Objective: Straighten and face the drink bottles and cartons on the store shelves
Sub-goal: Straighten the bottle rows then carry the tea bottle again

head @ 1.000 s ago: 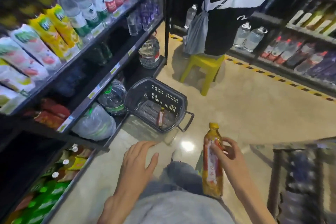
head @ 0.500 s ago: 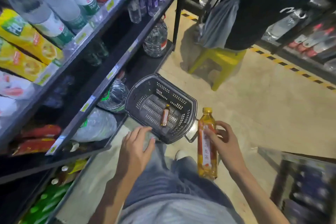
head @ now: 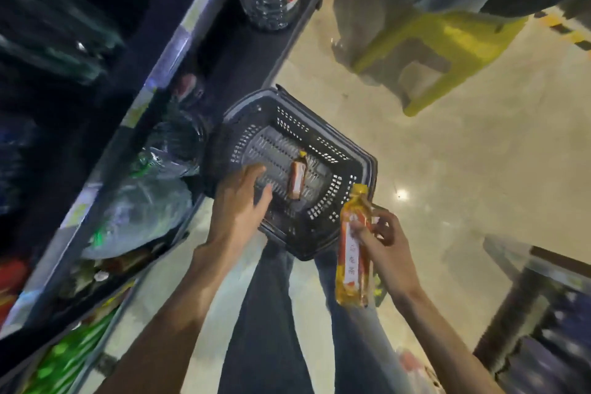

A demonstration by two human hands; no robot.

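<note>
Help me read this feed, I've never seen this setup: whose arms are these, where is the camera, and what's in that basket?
There is no machine here: a person wears one wide-angle camera on the head, looking down at their own arms and legs in a store aisle. The right hand has its grip round an upright yellow-capped tea bottle. The left hand is open, fingers spread, reaching over the near edge of a dark shopping basket standing on the floor. One small brown bottle lies on its side in the basket. Blurred drink shelves run along the left; a yellow stool stands beyond.
</note>
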